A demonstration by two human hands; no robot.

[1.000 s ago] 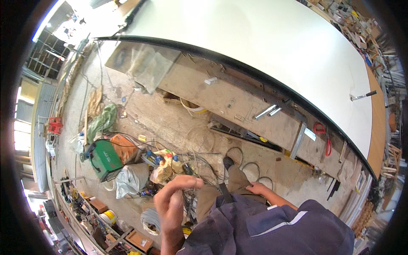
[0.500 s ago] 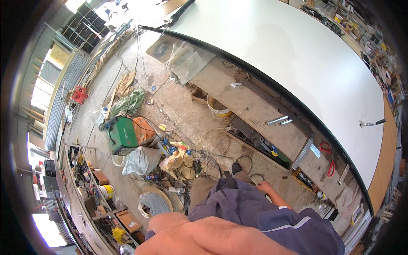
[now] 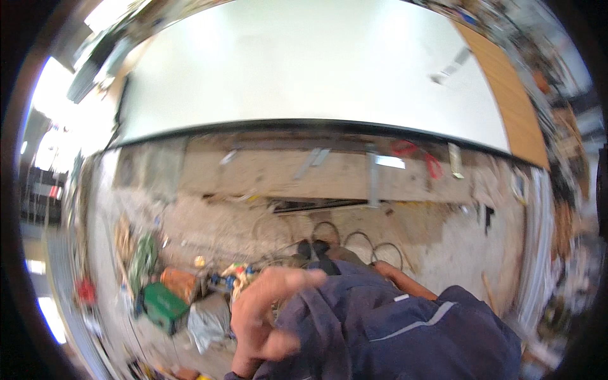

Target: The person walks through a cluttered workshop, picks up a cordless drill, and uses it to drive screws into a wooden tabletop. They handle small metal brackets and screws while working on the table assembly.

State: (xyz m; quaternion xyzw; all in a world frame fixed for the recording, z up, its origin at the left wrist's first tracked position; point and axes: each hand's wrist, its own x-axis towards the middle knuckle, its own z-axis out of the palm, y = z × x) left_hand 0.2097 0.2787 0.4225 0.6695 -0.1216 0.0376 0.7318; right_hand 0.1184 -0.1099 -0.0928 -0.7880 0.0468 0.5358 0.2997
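My left hand [image 3: 269, 310] is raised in front of my dark blue work jacket [image 3: 380, 323]. Its thumb and fingers are bent but apart, with nothing visible between them, though motion smears it. Lower at my right side hangs my right hand [image 3: 380, 268], small and partly hidden by the jacket; its fingers are not clear. Before me a large white panel [image 3: 304, 76] lies across the bench, with a dark strip along its near edge. A tool with a handle [image 3: 451, 66] rests on the panel's right part.
On the lower bench board [image 3: 253, 177] are metal pieces [image 3: 311, 162], a metal bar [image 3: 373, 183] and a red-handled tool [image 3: 433, 166]. Black hose loops [image 3: 388, 253] lie on the floor. A green box-shaped machine [image 3: 163, 307] and a pale bag [image 3: 209, 322] stand at the left.
My view has turned rightward, so the panel now lies straight across ahead. My left arm, stretched across the bottom before, is now bent with the hand raised into view.
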